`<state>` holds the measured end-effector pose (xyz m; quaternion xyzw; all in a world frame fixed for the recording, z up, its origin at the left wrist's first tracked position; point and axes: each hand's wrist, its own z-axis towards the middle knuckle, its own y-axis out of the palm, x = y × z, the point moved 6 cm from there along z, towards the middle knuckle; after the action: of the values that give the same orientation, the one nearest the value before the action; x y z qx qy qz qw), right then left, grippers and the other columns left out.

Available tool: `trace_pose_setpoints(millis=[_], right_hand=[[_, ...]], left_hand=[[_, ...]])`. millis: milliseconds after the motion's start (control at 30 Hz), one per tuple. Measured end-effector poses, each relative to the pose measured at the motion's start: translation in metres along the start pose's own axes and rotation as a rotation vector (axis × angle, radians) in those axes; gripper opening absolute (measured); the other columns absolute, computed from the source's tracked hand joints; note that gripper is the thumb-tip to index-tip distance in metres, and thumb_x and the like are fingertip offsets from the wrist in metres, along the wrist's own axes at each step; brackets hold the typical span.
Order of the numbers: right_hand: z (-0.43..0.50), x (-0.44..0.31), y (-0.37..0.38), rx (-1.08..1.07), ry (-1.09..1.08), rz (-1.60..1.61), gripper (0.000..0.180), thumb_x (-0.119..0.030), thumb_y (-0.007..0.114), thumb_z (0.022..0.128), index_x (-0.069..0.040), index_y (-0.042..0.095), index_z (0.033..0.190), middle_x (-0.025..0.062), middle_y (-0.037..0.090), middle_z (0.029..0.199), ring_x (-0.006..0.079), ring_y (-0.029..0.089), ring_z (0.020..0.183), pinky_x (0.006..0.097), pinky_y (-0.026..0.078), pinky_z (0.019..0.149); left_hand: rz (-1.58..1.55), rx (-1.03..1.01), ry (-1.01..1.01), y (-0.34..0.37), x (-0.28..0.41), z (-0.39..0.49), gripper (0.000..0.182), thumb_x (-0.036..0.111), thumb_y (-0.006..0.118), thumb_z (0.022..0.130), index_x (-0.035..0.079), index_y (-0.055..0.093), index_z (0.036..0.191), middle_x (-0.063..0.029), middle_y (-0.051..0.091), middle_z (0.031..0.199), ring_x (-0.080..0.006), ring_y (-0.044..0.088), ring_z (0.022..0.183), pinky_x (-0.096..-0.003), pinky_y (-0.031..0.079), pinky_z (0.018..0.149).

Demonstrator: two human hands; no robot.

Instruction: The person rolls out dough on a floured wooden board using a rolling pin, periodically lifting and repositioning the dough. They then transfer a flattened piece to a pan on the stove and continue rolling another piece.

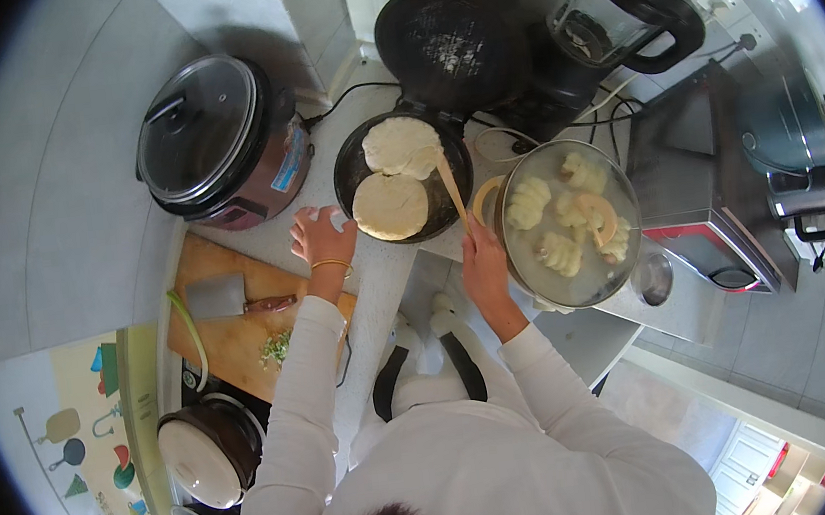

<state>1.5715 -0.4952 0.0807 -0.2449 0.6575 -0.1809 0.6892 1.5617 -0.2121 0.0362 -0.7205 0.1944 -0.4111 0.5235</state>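
Observation:
In my right hand (pixel 485 269) is a wooden utensil (pixel 453 189), its far end at the edge of the upper flatbread (pixel 401 145). A second round flatbread (pixel 390 205) lies beside it, nearer me. Both rest in the dark lower plate of an electric griddle (pixel 450 208), whose lid (pixel 452 46) stands raised. My left hand (pixel 320 241), with a gold-coloured bracelet, is just left of the griddle, fingers curled and apart, holding nothing. Close to my right hand stands a steamer pot with a glass lid (pixel 578 289); twisted buns (pixel 529 202) show through the fogged glass.
A rice cooker (pixel 275 166) stands at the upper left. Below it, a wooden cutting board (pixel 210 271) holds a cleaver (pixel 217 297), a green onion stalk (pixel 190 333) and chopped greens (pixel 275 349). A blender (pixel 601 11), a microwave oven (pixel 683 176) and a metal bowl (pixel 652 280) are on the right.

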Motion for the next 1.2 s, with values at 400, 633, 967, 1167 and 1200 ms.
trace_pose_setpoints(millis=[400, 633, 967, 1167, 1200], right_hand=[[-0.01, -0.027, 0.041, -0.329, -0.251, -0.179, 0.029, -0.01, 0.058, 0.09, -0.004, 0.064, 0.118, 0.0242, 0.067, 0.097, 0.0414, 0.064, 0.086, 0.049, 0.052, 0.075], [-0.005, -0.048, 0.03, -0.306, -0.35, -0.17, 0.025, -0.009, 0.057, 0.092, -0.003, 0.063, 0.115, 0.0216, 0.067, 0.094, 0.0403, 0.065, 0.085, 0.0465, 0.052, 0.074], [0.168, -0.194, -0.095, 0.033, -0.669, -0.381, 0.019, -0.015, 0.056, 0.091, -0.011, 0.05, 0.108, 0.0122, 0.067, 0.083, 0.0338, 0.067, 0.077, 0.043, 0.052, 0.07], [0.313, -0.191, -0.125, 0.177, -0.54, -0.91, 0.022, -0.025, 0.053, 0.09, -0.009, 0.066, 0.098, 0.0165, 0.071, 0.094, 0.0371, 0.069, 0.09, 0.0487, 0.053, 0.077], [0.329, -0.179, -0.128, 0.18, -0.493, -1.02, 0.024, -0.024, 0.051, 0.092, -0.008, 0.069, 0.097, 0.0166, 0.072, 0.095, 0.0369, 0.069, 0.091, 0.0495, 0.053, 0.077]], left_hand=[[-0.098, -0.003, -0.056, -0.008, -0.03, -0.064, 0.033, 0.027, 0.069, 0.069, 0.031, 0.071, 0.102, -0.0044, 0.045, 0.129, -0.0316, 0.039, 0.124, -0.0502, 0.03, 0.099], [-0.162, 0.062, -0.073, -0.016, -0.05, -0.088, 0.035, 0.026, 0.07, 0.069, 0.029, 0.069, 0.103, -0.0063, 0.044, 0.13, -0.0334, 0.035, 0.127, -0.0539, 0.03, 0.1], [-0.251, 0.173, -0.084, -0.049, -0.072, -0.105, 0.038, 0.02, 0.07, 0.068, 0.025, 0.069, 0.106, -0.008, 0.046, 0.132, -0.035, 0.038, 0.126, -0.0558, 0.03, 0.104], [-0.241, 0.337, -0.146, -0.076, -0.114, -0.145, 0.038, 0.018, 0.07, 0.069, 0.024, 0.069, 0.106, -0.0091, 0.048, 0.129, -0.0352, 0.04, 0.125, -0.0511, 0.032, 0.105], [-0.213, 0.349, -0.203, -0.077, -0.124, -0.157, 0.038, 0.018, 0.07, 0.069, 0.024, 0.069, 0.107, -0.0093, 0.048, 0.128, -0.0351, 0.04, 0.124, -0.0504, 0.032, 0.105]])
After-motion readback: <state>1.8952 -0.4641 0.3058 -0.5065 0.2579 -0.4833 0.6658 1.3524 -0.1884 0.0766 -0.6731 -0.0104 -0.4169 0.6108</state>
